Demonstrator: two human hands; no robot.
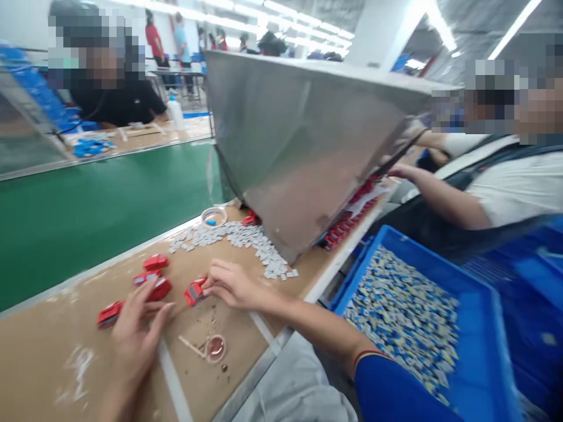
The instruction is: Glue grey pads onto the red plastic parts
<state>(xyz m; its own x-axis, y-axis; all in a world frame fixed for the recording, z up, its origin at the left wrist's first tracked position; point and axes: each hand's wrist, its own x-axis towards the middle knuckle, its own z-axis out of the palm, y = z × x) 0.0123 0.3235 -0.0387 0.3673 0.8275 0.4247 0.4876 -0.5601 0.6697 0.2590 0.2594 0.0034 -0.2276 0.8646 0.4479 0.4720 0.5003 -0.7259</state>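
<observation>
Left hand: the left hand (138, 328) lies over the brown worktop (53, 351), fingers stretched forward and loosely spread, the fingertips touching a red part (159, 288); whether they grip it or only rest on it cannot be told through the blur.
Right hand: the right hand (231, 285) rests on the worktop, fingers curled towards the left, the tips closed against the edge of a second red part (193, 292).
Red part at right hand: lies flat on the worktop, just left of the fingertips, pinched at its near end.
Other red pieces: two more (155, 262) lie just beyond the left fingers, and one (109, 314) lies left of the left hand, apart from it.
Grey chips: a spread of small grey chips (246, 239) lies beyond the right hand, near it but not touching.
Metal hopper: a large tilted metal hopper (299, 146) stands over the far end of the worktop.
Blue crate: a blue crate (475, 351), full of small pieces, sits right of the worktop, beside the right forearm.
Small ring: a clear ring (215, 348) lies on the worktop between the two forearms.
Co-worker: another person's hand (398, 170) reaches in beside the hopper on the right.
</observation>
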